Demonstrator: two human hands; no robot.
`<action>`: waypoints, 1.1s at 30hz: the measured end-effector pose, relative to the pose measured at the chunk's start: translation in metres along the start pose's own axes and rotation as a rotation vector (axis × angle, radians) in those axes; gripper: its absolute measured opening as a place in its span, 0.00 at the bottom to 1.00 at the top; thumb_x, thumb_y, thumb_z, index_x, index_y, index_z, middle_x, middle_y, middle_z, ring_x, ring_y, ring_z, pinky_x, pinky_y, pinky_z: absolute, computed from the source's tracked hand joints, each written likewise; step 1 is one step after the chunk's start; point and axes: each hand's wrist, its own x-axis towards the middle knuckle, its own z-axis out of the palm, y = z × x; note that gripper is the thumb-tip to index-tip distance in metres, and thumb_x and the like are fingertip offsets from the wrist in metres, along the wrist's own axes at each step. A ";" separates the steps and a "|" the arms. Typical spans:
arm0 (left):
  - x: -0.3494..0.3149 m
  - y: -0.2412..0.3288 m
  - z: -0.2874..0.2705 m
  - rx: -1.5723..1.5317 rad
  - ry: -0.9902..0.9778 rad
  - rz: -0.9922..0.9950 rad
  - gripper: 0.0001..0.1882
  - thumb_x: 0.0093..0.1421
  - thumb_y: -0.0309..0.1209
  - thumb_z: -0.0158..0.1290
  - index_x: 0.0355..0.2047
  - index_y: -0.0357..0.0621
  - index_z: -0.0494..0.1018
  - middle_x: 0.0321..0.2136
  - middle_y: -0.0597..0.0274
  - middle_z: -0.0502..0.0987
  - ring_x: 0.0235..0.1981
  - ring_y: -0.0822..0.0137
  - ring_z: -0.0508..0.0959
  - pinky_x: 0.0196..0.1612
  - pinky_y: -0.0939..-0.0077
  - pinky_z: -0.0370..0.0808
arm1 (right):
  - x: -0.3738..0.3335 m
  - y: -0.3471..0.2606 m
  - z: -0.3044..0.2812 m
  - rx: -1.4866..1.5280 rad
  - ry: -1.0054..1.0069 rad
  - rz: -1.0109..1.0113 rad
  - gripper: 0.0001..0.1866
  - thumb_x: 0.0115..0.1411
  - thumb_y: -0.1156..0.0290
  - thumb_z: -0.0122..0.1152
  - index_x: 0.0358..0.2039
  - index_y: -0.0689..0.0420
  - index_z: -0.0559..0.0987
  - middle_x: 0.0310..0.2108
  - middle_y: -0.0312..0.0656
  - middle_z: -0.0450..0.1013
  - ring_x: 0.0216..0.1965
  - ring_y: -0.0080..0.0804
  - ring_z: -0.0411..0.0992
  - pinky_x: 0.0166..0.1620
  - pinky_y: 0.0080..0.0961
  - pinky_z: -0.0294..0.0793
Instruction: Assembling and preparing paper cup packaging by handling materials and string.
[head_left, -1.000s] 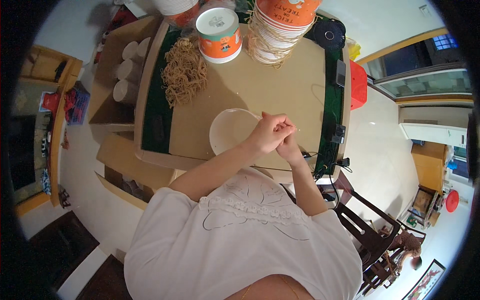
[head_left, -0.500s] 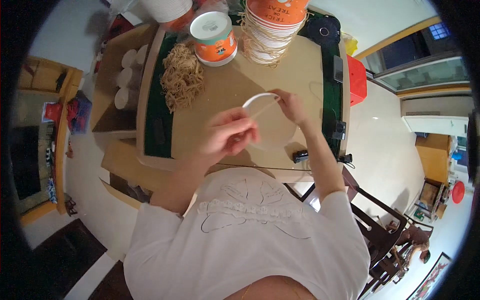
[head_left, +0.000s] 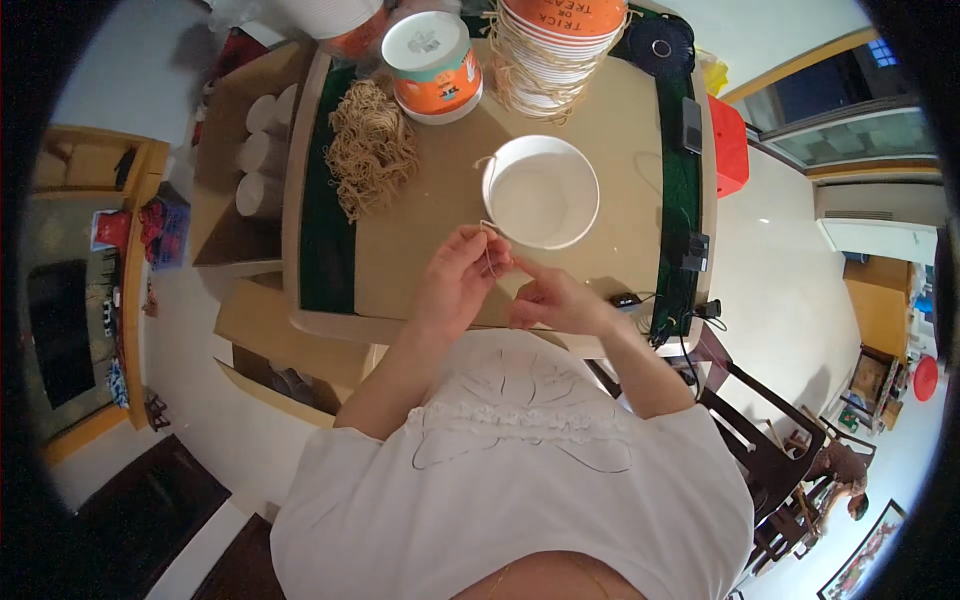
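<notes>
A round white paper bucket stands upright on the table, its open top toward me. At its left rim a short end of thin tan cord sticks out. My left hand, just in front of the bucket, pinches a thin cord that makes a small loop at the fingertips. Close beside it is my right hand, its index finger reaching to the left fingertips and its other fingers curled in. Whether the right fingers grip any cord is hidden. Neither hand touches the bucket's rim.
A tangled heap of tan cord lies at the left. Behind it stand an upturned orange bucket and a tall stack of corded buckets. A carton of white cylinders is left of the table. Small black devices sit along the right edge.
The bucket, earlier at the right hand, now stands farther back on the table. Both hands have come together nearer my body, with cord at the left fingertips.
</notes>
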 end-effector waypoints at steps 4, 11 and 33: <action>-0.006 -0.011 -0.013 0.064 -0.004 -0.068 0.05 0.62 0.28 0.46 0.36 0.42 0.70 0.32 0.59 0.75 0.37 0.68 0.74 0.43 0.73 0.71 | -0.003 0.043 0.007 0.173 0.083 -0.090 0.12 0.62 0.73 0.49 0.43 0.63 0.76 0.26 0.40 0.74 0.28 0.23 0.72 0.35 0.21 0.73; -0.014 -0.036 -0.013 0.152 -0.048 -0.082 0.04 0.61 0.26 0.47 0.34 0.41 0.71 0.34 0.58 0.76 0.38 0.67 0.76 0.46 0.72 0.73 | -0.022 0.048 0.010 0.476 0.415 0.165 0.11 0.62 0.72 0.50 0.42 0.63 0.74 0.27 0.42 0.75 0.25 0.26 0.73 0.32 0.22 0.74; -0.020 -0.051 -0.037 0.594 -0.034 -0.367 0.07 0.61 0.30 0.49 0.33 0.39 0.72 0.25 0.64 0.73 0.28 0.74 0.72 0.35 0.79 0.71 | -0.021 0.033 -0.050 1.004 0.777 -0.559 0.08 0.63 0.75 0.47 0.42 0.57 0.68 0.30 0.39 0.71 0.30 0.23 0.68 0.30 0.17 0.68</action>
